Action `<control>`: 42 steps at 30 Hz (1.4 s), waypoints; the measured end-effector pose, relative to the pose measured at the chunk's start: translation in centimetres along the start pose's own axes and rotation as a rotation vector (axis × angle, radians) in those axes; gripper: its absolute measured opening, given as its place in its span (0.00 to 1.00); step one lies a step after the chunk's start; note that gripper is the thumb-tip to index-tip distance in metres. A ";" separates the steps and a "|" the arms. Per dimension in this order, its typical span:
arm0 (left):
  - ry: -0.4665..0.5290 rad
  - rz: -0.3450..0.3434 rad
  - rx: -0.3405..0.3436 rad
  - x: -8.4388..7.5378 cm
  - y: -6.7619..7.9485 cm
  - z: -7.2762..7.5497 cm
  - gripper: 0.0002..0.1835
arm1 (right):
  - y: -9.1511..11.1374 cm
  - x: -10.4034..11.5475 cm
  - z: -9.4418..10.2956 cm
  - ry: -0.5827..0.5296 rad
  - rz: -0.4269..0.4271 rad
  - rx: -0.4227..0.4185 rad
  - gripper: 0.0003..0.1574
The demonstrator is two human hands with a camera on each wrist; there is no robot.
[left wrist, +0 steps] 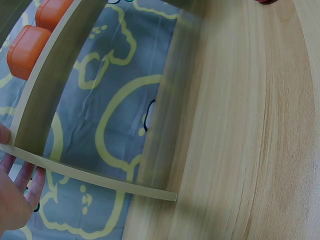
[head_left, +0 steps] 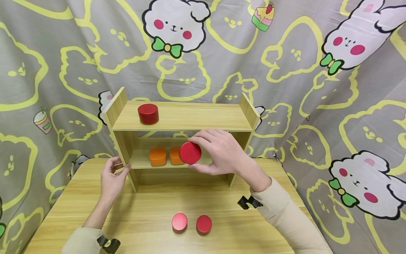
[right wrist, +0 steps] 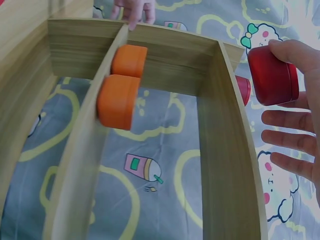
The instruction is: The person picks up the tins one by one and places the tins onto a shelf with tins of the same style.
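Observation:
My right hand grips a round red tin between thumb and fingers, in front of the middle board of a small wooden shelf. In the right wrist view, this red tin is level with the top board. My left hand holds the shelf's left side panel; in the left wrist view its thumb and fingers lie on either side of the panel. Two orange tins stand side by side on the middle board, one partly hidden by the red tin. Another red tin sits on the top board, left side.
Two more red tins, a left one and a right one, stand on the wooden table in front of the shelf. A grey patterned curtain hangs behind and at both sides.

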State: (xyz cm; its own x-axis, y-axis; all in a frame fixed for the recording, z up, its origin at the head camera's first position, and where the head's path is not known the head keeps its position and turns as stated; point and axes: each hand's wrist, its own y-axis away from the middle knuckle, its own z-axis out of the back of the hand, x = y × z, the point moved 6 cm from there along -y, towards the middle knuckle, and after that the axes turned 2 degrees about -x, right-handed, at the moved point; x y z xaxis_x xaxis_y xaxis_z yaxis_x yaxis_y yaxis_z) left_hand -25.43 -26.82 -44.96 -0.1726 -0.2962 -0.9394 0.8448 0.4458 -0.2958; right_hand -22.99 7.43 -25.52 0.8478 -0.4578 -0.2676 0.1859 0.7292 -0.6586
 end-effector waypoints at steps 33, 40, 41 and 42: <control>-0.011 0.008 -0.005 -0.2 0.1 0.0 0.18 | -5.6 -3.6 -1.7 -0.033 -0.082 0.017 0.36; -0.004 -0.003 -0.010 -0.1 0.1 0.0 0.18 | -6.1 -4.4 -2.6 -0.022 -0.117 0.076 0.38; -0.003 -0.005 -0.011 -0.1 0.1 0.0 0.18 | -6.2 -4.5 -2.8 -0.025 -0.121 0.081 0.38; -0.002 -0.007 -0.011 -0.1 0.2 0.0 0.18 | -6.2 -4.6 -2.9 -0.027 -0.125 0.085 0.38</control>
State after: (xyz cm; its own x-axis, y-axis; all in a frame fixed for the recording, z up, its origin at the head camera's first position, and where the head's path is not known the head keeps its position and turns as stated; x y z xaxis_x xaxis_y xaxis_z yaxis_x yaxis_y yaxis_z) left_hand -25.29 -26.75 -44.95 -0.1775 -0.3006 -0.9371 0.8378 0.4534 -0.3041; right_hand -29.46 3.54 -22.22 0.8281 -0.5348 -0.1679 0.3313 0.7085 -0.6231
